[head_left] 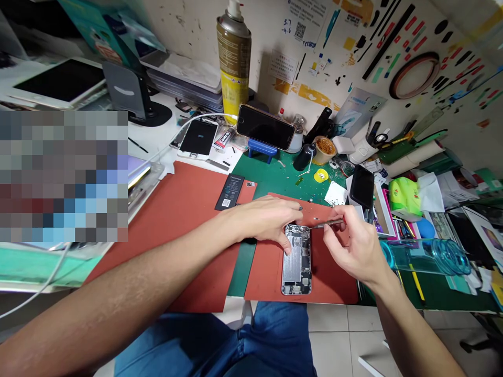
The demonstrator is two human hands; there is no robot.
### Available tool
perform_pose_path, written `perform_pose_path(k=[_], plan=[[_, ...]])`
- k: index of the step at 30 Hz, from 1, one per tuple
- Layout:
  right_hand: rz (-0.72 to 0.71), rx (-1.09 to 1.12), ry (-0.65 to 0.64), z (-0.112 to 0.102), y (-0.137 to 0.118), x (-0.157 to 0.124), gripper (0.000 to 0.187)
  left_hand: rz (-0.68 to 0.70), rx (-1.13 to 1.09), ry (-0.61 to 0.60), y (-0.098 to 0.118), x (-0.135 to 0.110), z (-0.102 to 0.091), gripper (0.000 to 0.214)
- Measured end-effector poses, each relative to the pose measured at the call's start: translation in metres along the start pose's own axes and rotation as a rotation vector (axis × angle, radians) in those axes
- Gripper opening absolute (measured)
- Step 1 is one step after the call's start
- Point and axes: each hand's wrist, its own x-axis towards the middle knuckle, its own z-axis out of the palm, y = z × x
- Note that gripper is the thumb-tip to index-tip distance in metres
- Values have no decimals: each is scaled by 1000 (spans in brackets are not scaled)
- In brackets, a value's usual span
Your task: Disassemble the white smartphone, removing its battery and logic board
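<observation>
The left forearm reaches in across the workspace, its hand [271,217] bent over the far-left corner of an opened, silver-framed rectangular phone body [296,264], thumb on its left edge; whether the fingers clamp it, I cannot tell. The right hand [351,243] pinches a slim metallic tool [330,223] pointing left at the far-right corner. The phone lies on a reddish-brown mat [334,285], long axis running away from the person. The tool's tip is too small to make out.
</observation>
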Motion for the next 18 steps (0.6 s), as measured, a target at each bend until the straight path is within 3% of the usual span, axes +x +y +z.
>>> perform_pose_path(k=[8, 18], plan=[[47, 3, 39, 1, -2, -3, 12, 13, -5, 5, -1, 1, -1, 43], [62, 14, -1, 1, -6, -4, 15, 15, 5, -16, -2, 1, -1, 42]])
